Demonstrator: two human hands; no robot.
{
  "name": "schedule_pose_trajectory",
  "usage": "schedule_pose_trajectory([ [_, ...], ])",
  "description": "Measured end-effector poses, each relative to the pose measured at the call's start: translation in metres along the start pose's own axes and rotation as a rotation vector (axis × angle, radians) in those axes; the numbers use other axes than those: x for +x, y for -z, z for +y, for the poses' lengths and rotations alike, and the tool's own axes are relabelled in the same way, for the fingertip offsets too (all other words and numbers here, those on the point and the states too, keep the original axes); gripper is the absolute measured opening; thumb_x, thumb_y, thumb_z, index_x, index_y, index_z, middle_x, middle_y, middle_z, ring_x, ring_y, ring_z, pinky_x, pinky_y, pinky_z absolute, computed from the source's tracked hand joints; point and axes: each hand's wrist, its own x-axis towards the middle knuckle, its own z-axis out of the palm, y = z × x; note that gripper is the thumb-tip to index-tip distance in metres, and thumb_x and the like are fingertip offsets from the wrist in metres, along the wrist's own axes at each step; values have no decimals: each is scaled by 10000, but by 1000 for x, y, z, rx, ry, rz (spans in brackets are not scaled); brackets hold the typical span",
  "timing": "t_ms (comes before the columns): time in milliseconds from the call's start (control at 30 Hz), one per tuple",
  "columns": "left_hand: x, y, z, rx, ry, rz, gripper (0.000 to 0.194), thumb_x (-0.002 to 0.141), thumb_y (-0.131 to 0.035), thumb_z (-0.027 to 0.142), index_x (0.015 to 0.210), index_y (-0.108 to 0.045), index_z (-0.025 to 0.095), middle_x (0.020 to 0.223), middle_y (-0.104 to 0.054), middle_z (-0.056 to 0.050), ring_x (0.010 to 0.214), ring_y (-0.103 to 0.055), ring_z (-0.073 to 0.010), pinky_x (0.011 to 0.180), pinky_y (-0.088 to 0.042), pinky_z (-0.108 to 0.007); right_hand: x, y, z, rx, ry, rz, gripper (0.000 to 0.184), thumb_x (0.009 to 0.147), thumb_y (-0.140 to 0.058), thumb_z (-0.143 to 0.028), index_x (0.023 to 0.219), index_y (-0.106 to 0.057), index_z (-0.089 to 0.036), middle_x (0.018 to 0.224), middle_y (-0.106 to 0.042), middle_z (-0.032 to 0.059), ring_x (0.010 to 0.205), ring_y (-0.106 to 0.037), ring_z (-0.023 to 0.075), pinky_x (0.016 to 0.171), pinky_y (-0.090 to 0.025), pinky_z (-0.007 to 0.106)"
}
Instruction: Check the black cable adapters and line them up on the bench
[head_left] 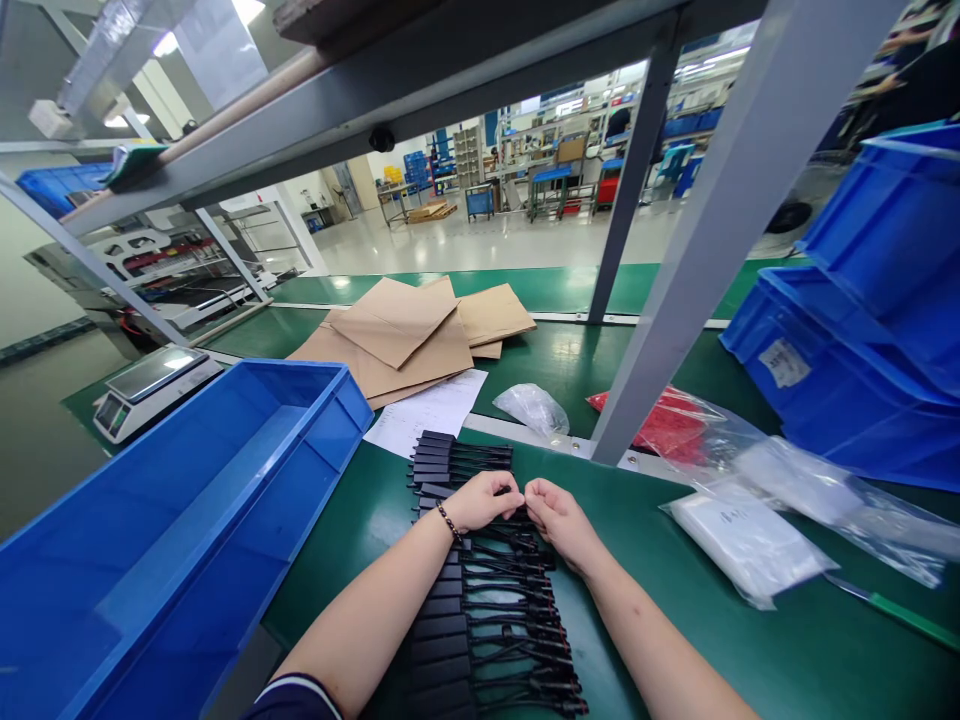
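Note:
A long row of small black rectangular modules with short cables (442, 640) lies side by side on the green tabletop. Above the cable ends, partway along the row, my left hand (487, 500) is closed in a pinch, with a bit of black cable showing at its fingers. Its wrist wears a beaded bracelet (448, 522). Facing it, fingertips almost touching, my right hand (559, 520) also pinches. What sits between its fingertips is too small to make out. The cable connectors (566, 690) on the near modules show small orange-red rings.
A large blue bin (300, 480) stands left, near a scale (154, 390). Cardboard sheets (405, 335), a paper (427, 410) and bags of clear (532, 408) and red (671, 425) parts lie behind. A grey post (675, 300) rises right, near stacked blue crates (847, 370) and a white packet (750, 540).

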Motion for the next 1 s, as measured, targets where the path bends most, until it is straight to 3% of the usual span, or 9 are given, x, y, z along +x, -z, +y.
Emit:
schedule_pose_trajectory([
  [167,-1,2,0,-33,7,-79,219,725,-493,337,639,-485,137,504,-466,51,486,-388,-54,526,-324,-183,-1,-2,1,83,-87,-21,316,691,-533,-461,637,-377,-192,436,-269,-109,366,-158,24,340,-91,159],
  [367,-3,2,5,-101,22,-16,150,707,-500,282,691,-514,134,515,-454,57,465,-353,-43,487,-291,-175,-1,2,0,211,-213,-91,236,688,-556,-366,653,-414,-181,446,-286,-108,349,-126,10,323,-49,150],
  [500,-2,1,6,-149,43,26,159,717,-468,265,777,-539,135,492,-430,64,426,-326,-36,437,-256,-167,5,9,2,320,-184,-12,149,625,-568,-224,703,-454,-167,507,-346,-90,362,-180,5,324,-92,149],
  [633,0,-1,3,-188,60,26,200,729,-455,304,738,-542,124,507,-468,43,396,-337,-29,400,-242,-159,9,16,5,374,-167,46,185,584,-574,-171,742,-481,-151,561,-444,-58,362,-209,-2,322,-112,147],
  [800,1,0,1,-202,21,79,262,738,-464,356,775,-559,115,674,-557,-18,590,-501,-73,536,-379,-185,9,17,2,411,-128,116,237,636,-596,-233,821,-456,-186,650,-559,-20,350,-203,-3,317,-107,138],
  [900,0,2,2,-189,-9,90,220,717,-509,318,732,-574,109,604,-527,1,584,-477,-70,578,-379,-194,7,16,-2,426,-127,110,211,676,-593,-317,769,-462,-181,548,-511,-46,343,-190,2,311,-96,137],
  [1000,-1,2,3,-190,-8,87,196,687,-544,288,771,-560,112,548,-465,36,491,-408,-48,496,-337,-180,7,16,-2,435,-152,96,230,704,-562,-379,706,-481,-164,419,-342,-93,330,-163,7,302,-77,141],
])
